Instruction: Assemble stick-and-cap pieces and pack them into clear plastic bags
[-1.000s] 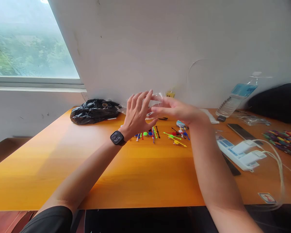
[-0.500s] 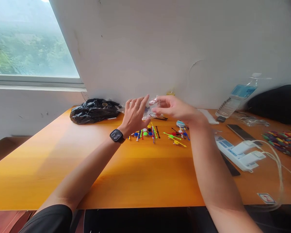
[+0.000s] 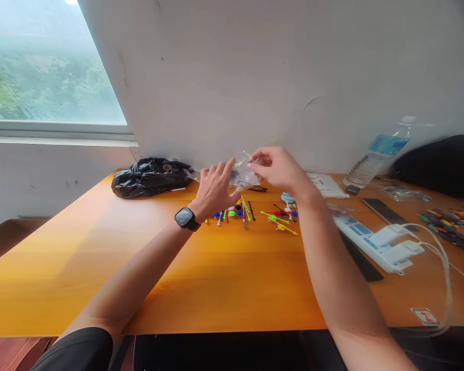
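Both my hands hold a small clear plastic bag above the far side of the orange table. My left hand, with a black watch on its wrist, has its fingers against the bag's left side. My right hand pinches the bag's top edge. Small coloured pieces show through the plastic. Below the hands, several coloured plastic sticks and round pieces lie scattered on the table.
A black plastic bag lies by the wall at the left. To the right are a white power strip with chargers and cables, a water bottle, a dark flat device, a black bag and a pile of coloured pieces.
Both hands have closed from spread fingers onto the clear bag and lowered slightly. The right hand now pinches its top edge.
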### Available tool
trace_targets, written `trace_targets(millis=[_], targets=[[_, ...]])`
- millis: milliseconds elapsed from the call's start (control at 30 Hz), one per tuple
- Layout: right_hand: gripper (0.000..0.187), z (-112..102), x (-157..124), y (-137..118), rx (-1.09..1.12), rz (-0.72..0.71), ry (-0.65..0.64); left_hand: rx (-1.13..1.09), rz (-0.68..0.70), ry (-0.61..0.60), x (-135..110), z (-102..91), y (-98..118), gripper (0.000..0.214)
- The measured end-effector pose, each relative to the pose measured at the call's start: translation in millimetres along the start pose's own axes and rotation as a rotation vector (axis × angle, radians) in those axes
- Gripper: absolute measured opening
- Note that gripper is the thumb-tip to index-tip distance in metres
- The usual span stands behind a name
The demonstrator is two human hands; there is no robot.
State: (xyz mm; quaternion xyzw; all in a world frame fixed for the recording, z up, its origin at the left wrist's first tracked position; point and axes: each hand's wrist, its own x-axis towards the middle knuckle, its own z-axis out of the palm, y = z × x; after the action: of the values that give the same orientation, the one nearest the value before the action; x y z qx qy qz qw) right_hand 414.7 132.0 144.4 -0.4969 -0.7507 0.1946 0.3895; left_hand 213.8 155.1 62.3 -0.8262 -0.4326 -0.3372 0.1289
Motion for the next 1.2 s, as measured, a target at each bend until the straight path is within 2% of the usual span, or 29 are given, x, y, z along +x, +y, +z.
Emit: trace_targets(millis=[133,233,300,467,567,700,833,1000,1133,1200], targets=[[0.021,8,0,-6,-0.273,0.025,0.205,0.046,-0.032,-0.076,-1,-4.5,6,0.086],[0.017,11,0,-8,-0.413,0.031,0.284,0.074,-0.054,-0.115,-2,-5.7,8,0.085],[0.015,12,-1,-7,-0.405,0.039,0.262,0.080,-0.072,-0.137,-2,-5.7,9,0.083],[0.025,10,-1,0,-0.220,0.038,0.071,0.077,-0.079,-0.142,-1,-5.3,10,0.084],[0.030,10,0,2,-0.154,0.014,0.071,0.058,-0.081,-0.136,-1,-5.6,10,0.086],[0.044,11,3,7,-0.084,0.052,0.086,0.032,-0.088,-0.147,-1,-7.3,10,0.087],[0.058,7,6,17,0.043,0.053,-0.006,0.026,-0.082,-0.150,1,-9.9,8,0.086],[0.060,4,8,18,0.157,0.004,-0.016,0.034,-0.056,-0.164,0,-9.2,8,0.089],[0.066,2,6,13,0.150,0.096,0.031,0.048,-0.042,-0.176,-1,-8.4,7,0.094],[0.068,1,4,13,0.142,0.172,0.011,0.054,-0.047,-0.175,0,-8.8,6,0.093]])
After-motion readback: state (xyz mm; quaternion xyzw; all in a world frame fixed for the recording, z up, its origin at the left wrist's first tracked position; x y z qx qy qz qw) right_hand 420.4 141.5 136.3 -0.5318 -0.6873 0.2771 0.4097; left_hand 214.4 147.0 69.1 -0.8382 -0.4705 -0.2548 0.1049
